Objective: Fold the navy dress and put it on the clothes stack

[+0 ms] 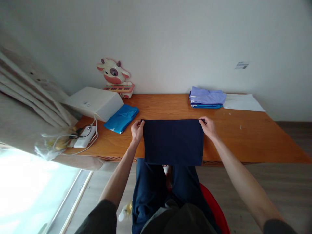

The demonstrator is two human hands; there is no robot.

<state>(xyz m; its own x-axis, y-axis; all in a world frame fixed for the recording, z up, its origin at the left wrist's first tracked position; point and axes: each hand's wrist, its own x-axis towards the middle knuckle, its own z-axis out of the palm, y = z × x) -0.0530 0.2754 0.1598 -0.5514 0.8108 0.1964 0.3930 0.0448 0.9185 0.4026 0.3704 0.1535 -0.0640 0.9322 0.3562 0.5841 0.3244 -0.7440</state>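
A dark navy cloth (173,142) hangs flat and smooth between my hands, over the front edge of the desk, its lower edge above my knees. My left hand (137,130) pinches its upper left corner. At the upper right corner, my right hand (207,126) has thumb and fingers closed on the fabric. Left of my left hand lies a folded blue cloth (123,117). Farther back on the right is a stack of folded cloths (207,97), lavender on top with blue beneath. Whether the navy cloth is folded double I cannot tell.
The wooden desk (248,139) stands against a wall. At its left are a white box (97,100), a cow-shaped toy keyboard (115,76), a white power strip (84,136) with cables and a clear plastic bag (50,146). White paper (243,102) lies beside the stack. A curtain (29,94) hangs left.
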